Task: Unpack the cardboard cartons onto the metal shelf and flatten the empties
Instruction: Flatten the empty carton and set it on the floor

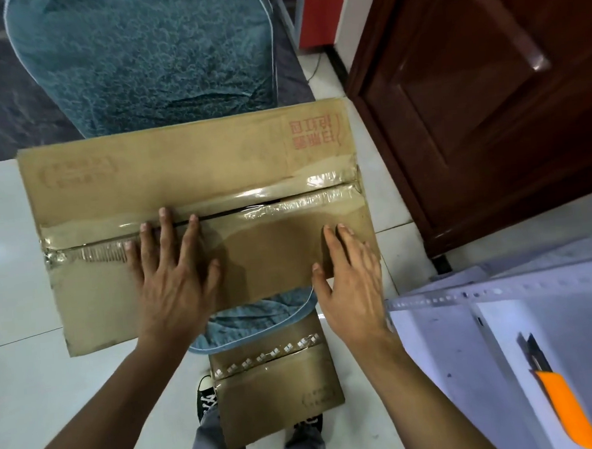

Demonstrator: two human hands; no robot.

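A large brown cardboard carton [161, 175] lies on a blue cushioned chair, its top flaps meeting at a slit tape seam across the middle. My left hand [173, 271] rests flat on the near flap with spread fingers, fingertips at the seam. Flat on the same flap near its right end lies my right hand [351, 280]. A smaller taped carton [277, 390] stands on the floor between my feet. The white metal shelf [450, 332] fills the lower right.
An orange utility knife [564, 405] lies on the shelf. The blue chair [143, 55] backs onto a dark marble wall. A dark red wooden door [490, 92] stands at the right. White floor tiles [13, 320] surround the chair.
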